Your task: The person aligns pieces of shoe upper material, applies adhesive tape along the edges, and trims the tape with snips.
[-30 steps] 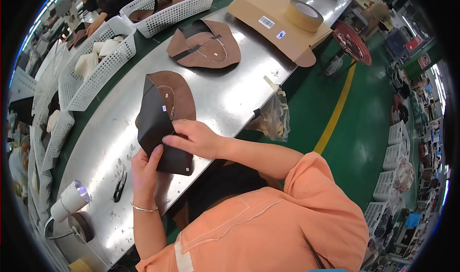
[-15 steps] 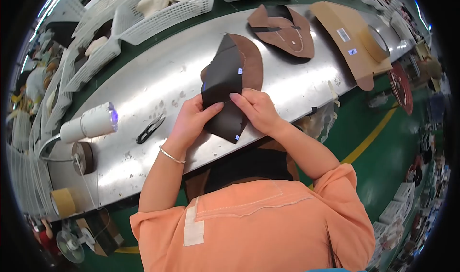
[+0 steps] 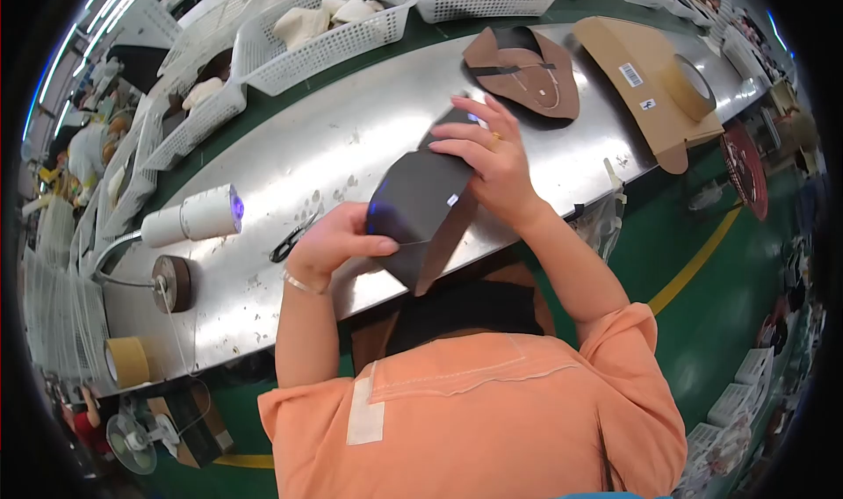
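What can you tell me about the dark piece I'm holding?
The piece looks like smooth, leathery sheet, nearly black, with a brown surface showing along its right side. It is bent and tilted, and bears a small white label. Your left hand grips its left edge, thumb on top; your right hand spreads fingers across its far end, above the table.

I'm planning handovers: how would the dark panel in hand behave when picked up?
The dark panel probably flexes, since it curves between the left hand and right hand. It's likely light, looking thin at its edges.
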The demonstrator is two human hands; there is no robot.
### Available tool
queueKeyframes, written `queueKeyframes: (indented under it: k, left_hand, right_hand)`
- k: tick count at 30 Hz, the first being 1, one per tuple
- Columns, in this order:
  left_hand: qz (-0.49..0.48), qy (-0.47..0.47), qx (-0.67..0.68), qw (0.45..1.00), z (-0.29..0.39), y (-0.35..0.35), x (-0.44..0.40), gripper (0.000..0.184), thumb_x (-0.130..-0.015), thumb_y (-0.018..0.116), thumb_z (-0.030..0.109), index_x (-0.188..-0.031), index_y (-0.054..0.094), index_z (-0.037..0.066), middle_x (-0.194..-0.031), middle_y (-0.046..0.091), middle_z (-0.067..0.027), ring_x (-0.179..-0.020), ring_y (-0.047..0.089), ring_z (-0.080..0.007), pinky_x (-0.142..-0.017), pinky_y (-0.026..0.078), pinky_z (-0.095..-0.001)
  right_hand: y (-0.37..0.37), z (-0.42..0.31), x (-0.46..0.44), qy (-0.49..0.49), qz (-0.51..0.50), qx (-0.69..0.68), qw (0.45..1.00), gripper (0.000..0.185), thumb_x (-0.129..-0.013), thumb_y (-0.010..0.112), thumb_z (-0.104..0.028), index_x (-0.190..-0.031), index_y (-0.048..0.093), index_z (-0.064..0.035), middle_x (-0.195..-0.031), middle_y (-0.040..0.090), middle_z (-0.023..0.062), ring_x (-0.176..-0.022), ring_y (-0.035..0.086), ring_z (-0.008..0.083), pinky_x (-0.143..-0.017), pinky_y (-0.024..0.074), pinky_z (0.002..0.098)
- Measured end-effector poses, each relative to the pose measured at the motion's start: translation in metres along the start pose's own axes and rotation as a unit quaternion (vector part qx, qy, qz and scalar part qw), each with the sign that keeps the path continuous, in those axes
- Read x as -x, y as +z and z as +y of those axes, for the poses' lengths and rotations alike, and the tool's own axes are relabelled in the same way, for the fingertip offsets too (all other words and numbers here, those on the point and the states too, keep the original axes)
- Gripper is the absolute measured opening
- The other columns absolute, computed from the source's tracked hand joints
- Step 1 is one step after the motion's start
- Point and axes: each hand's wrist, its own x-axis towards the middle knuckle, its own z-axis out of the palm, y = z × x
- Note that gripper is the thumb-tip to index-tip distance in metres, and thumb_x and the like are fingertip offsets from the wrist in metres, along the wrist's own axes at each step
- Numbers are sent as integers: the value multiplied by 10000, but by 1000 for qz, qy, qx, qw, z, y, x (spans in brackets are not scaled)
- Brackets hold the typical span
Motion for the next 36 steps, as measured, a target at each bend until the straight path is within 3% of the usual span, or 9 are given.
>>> queueKeyframes:
  k: [4,6,7,11,20,26,28,34,36]
  left_hand:
    - [256,141,-119,949,8,34,24,439,-764,724,65,-1164,554,0,-936,644,-51,-897,592,-130,-842,458,-270]
    - [395,256,-322,822,-3,49,21,544,-729,753,115,-1211,520,23,-1000,624,-100,-977,588,-207,-899,438,-322]
    - [395,268,-419,773,-4,55,22,671,-665,801,181,-1252,505,44,-1199,546,-152,-1132,513,-282,-979,392,-393]
    - [338,215,-564,722,-32,86,4,825,-618,828,257,-1330,451,76,-1400,358,-188,-1290,342,-382,-1059,295,-487]
    - [474,199,-589,623,-58,56,0,311,-762,700,74,-1068,647,94,-1067,620,-80,-924,588,-272,-792,485,-339]
    - [469,110,-257,838,-31,50,-8,247,-932,574,210,-1092,623,28,-1046,645,-68,-949,595,-170,-800,476,-297]
    - [373,168,11,912,-26,59,-18,301,-973,497,256,-1146,587,27,-1092,619,-47,-994,579,-171,-866,461,-313]
    - [223,166,370,887,-13,56,-34,388,-988,448,338,-1244,508,52,-1219,567,-81,-1094,549,-212,-956,443,-355]
    - [176,175,458,854,-11,44,-40,413,-979,457,367,-1249,503,58,-1242,558,-88,-1110,542,-228,-973,438,-367]
  right_hand:
    - [-48,-30,-9,-23,97,45,994,236,-654,693,-65,-876,661,-137,-804,652,-26,-888,634,185,-912,420,388]
    - [-56,-37,-7,15,78,45,996,239,-666,693,-66,-894,656,-127,-791,649,-5,-795,638,184,-833,447,345]
    - [-58,-37,-7,35,53,65,996,246,-674,692,-67,-911,653,-122,-791,650,7,-770,635,187,-795,453,330]
    - [-16,-14,10,124,-2,49,991,272,-726,665,-59,-993,635,-101,-783,651,45,-736,625,216,-699,447,325]
    - [25,5,43,202,-21,64,977,248,-815,633,-140,-1058,603,-95,-838,651,84,-764,616,264,-680,447,362]
    - [23,13,48,315,-28,-43,948,232,-904,564,-266,-1071,599,-108,-824,655,116,-759,615,308,-672,454,393]
    - [19,15,48,365,-28,-125,922,253,-929,530,-298,-1081,595,-107,-822,654,126,-758,613,325,-676,454,401]
    - [17,15,49,389,-19,-156,908,271,-958,489,-280,-1132,580,-93,-904,655,135,-847,618,295,-742,465,359]
    - [17,28,49,347,94,-146,922,271,-965,481,-259,-1143,575,-78,-963,649,119,-905,606,256,-794,459,333]
